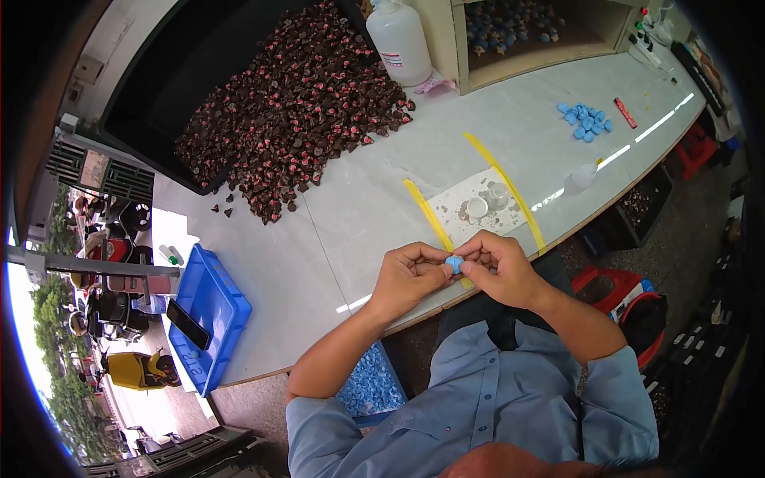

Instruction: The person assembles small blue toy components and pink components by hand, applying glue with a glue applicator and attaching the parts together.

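Between the fingertips of both hands is a small light-blue piece [454,264], held just above the table's near edge; its exact kind is too small to make out. My left hand [410,275] pinches it from the left, thumb and forefinger closed. From the other side my right hand [500,269] grips it in the same way. Just beyond the hands lies a white sheet [458,193] with grey stains, bearing a small clear round cup [476,209] and another clear round dish [498,196]. Yellow tape strips [518,199] flank the sheet.
A large heap of small dark and red pieces [311,103] spills from a black bin [151,119]. Blue pieces [586,121] lie far right beside a red stick [625,112]. A white bottle [400,44] stands at the back. At left, a blue tray [239,303] holds a phone [189,323].
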The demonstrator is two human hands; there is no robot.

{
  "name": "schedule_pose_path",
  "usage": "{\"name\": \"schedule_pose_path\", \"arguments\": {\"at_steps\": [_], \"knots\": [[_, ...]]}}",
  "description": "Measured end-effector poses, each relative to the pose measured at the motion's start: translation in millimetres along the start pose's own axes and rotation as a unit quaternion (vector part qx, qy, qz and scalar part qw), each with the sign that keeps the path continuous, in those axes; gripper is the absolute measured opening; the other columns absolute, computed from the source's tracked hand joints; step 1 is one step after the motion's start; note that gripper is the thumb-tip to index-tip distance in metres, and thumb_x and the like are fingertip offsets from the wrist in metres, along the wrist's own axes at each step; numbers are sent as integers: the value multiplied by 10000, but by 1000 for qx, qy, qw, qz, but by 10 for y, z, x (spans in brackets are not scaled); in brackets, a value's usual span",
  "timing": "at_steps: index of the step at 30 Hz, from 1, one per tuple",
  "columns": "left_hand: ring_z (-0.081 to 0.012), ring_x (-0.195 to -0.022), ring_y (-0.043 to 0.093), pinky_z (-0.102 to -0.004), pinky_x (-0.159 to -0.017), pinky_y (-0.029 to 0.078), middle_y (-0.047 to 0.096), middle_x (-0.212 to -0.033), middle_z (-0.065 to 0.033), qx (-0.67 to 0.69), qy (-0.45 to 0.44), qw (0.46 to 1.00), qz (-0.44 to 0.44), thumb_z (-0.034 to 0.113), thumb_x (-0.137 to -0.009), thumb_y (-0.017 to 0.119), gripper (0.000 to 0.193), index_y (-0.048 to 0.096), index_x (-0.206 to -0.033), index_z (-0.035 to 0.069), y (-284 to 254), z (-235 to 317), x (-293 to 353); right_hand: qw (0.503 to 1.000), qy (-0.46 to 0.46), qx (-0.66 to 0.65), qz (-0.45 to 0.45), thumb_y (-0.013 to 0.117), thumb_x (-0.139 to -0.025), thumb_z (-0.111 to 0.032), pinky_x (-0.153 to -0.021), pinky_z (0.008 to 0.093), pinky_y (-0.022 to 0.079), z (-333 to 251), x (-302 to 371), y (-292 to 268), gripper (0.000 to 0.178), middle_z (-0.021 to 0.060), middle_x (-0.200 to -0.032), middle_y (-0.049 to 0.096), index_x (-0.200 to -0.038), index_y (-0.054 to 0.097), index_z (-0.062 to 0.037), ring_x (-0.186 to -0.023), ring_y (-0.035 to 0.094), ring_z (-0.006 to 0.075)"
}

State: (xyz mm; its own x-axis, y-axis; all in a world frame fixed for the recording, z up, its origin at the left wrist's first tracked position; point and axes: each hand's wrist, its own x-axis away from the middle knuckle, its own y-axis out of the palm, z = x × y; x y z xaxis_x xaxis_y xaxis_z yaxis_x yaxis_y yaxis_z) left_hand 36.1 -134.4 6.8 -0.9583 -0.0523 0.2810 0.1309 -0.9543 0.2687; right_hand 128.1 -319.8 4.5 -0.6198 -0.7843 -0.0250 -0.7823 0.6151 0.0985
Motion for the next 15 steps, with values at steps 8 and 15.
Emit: {"name": "schedule_pose_path", "arguments": {"at_steps": [8,15], "knots": [[-123,-829,678,-219,-735,549,696,-938,-155,-29,-17,999,8,10,-887,669,184,615,-1028,-95,21,60,13,999,-25,30,-17,565,-905,55,-599,207,472,16,-26,-17,83,75,-834,674,-986,579,47,-710,601,51],[-126,-829,680,-221,-735,554,693,-927,-154,-36,-24,999,14,1,-882,670,190,613,-1030,-102,31,73,17,995,-23,90,-27,557,-895,74,-582,194,443,-7,-27,-9,84,36,-815,633,-966,579,36,-702,548,21]]}}
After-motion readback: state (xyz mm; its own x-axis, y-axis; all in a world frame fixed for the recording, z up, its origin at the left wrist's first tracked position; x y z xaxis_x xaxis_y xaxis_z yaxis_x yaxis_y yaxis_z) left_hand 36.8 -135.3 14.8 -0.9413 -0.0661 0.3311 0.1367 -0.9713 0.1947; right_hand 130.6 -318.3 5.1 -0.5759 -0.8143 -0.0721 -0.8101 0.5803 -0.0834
